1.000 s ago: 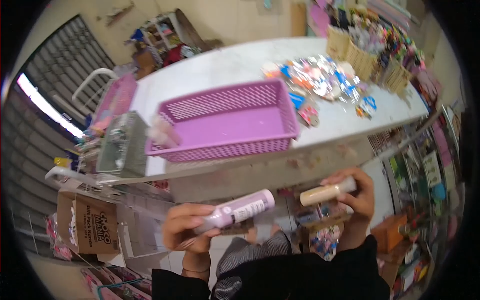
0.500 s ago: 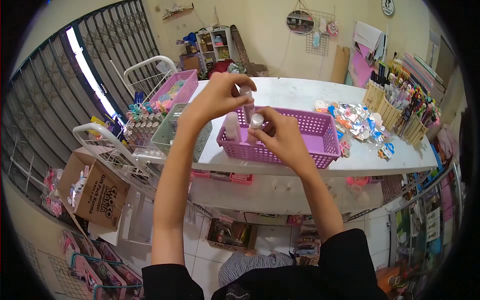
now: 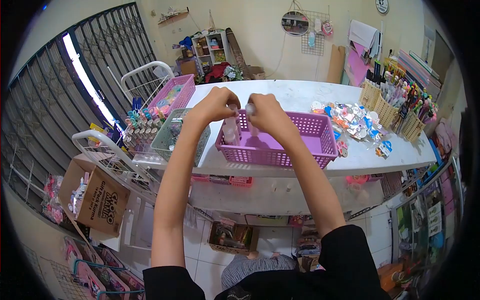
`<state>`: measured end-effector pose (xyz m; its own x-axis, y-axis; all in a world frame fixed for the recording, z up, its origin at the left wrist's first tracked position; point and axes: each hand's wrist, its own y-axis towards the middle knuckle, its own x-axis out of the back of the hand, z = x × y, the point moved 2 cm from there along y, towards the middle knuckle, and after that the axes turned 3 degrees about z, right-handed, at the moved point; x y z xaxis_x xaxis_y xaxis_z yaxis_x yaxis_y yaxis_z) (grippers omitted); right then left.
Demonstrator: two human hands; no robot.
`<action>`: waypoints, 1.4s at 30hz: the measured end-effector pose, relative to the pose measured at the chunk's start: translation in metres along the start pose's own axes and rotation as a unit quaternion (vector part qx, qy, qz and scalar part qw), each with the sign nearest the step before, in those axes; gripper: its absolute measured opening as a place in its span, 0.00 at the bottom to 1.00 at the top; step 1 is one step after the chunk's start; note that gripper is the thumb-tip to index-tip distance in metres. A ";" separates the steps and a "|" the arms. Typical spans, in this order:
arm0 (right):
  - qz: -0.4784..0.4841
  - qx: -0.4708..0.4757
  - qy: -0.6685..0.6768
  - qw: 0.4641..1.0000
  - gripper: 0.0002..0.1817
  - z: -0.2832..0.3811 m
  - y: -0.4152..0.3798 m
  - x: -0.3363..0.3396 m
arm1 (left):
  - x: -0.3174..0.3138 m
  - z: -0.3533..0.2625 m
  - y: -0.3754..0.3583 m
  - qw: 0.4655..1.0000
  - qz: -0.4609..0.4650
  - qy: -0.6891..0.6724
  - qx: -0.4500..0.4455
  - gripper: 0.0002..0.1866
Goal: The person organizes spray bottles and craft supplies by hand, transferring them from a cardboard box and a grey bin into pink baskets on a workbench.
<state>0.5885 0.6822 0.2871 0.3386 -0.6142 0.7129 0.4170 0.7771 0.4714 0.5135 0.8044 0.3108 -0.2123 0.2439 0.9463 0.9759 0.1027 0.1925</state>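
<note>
At the left end of the purple basket (image 3: pixel 280 157), a small pale bottle (image 3: pixel 229 136) stands upright. Just behind it, my left hand (image 3: pixel 216 105) pinches the top of another pale bottle (image 3: pixel 231 121), held upright inside the basket's left end. My right hand (image 3: pixel 269 114) has its fingers closed around the upper part of a third small bottle (image 3: pixel 252 129) with a silvery cap, over the basket's left half. Both hands come in from above, and some fingertips are hidden behind the hands.
A green basket (image 3: pixel 162 141) with small items stands left of the purple one. Packaged trinkets (image 3: pixel 357 120) lie to the right on the white table (image 3: pixel 295 90), beside cream pen baskets (image 3: pixel 387 110). A pink basket (image 3: pixel 175 92) and a cardboard box (image 3: pixel 102 202) are at the left.
My left hand has moved down and left, lowering its bottle into the basket's left end. My right hand has shifted up and back with its bottle.
</note>
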 end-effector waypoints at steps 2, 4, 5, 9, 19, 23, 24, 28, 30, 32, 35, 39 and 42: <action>0.019 -0.024 -0.032 0.999 0.14 -0.004 0.015 -0.006 | 0.004 -0.002 -0.002 1.000 0.027 -0.001 0.008 0.12; 0.044 -0.017 -0.036 0.998 0.14 -0.006 0.029 -0.012 | 0.005 -0.002 -0.003 0.999 0.037 0.000 0.031 0.12; 0.073 -0.006 -0.040 0.997 0.15 -0.007 0.032 -0.016 | 0.004 -0.001 -0.003 0.998 0.042 0.013 0.046 0.12; 0.068 0.038 -0.014 0.997 0.16 -0.012 0.033 -0.027 | 0.000 -0.001 -0.007 0.995 0.061 0.046 0.067 0.14; 0.065 0.059 -0.035 0.995 0.17 -0.017 0.030 -0.030 | -0.027 -0.041 -0.050 0.972 -0.118 0.108 0.170 0.23; 0.114 0.020 0.011 0.993 0.19 -0.019 0.028 -0.024 | -0.030 -0.043 -0.039 0.966 -0.114 0.128 0.195 0.19; 0.110 0.031 0.001 0.993 0.20 -0.019 0.028 -0.023 | -0.030 -0.043 -0.037 0.962 -0.122 0.140 0.198 0.18; 0.097 0.027 0.010 0.995 0.19 -0.021 0.028 -0.025 | -0.036 -0.034 -0.032 0.958 -0.160 0.167 0.171 0.15; 0.092 0.035 0.009 0.995 0.18 -0.022 0.030 -0.026 | -0.038 -0.031 -0.030 0.949 -0.182 0.204 0.156 0.11; 0.083 0.049 -0.003 0.995 0.17 -0.023 0.032 -0.029 | -0.038 -0.023 -0.030 0.954 -0.186 0.195 0.133 0.11; 0.075 0.069 -0.001 0.995 0.15 -0.021 0.031 -0.027 | -0.036 -0.025 -0.031 0.960 -0.183 0.182 0.110 0.09; 0.046 0.116 0.020 0.992 0.14 -0.019 0.032 -0.029 | -0.035 -0.033 -0.039 0.960 -0.180 0.199 0.083 0.10; 0.049 0.118 0.030 0.991 0.14 -0.020 0.035 -0.035 | -0.034 -0.040 -0.040 0.957 -0.175 0.202 0.113 0.10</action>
<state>0.6081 0.7278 0.2685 0.4200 -0.5360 0.7323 0.1733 0.8395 0.5150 0.4834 0.7536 0.2812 -0.4421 -0.2311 0.8667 0.8035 0.3274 0.4972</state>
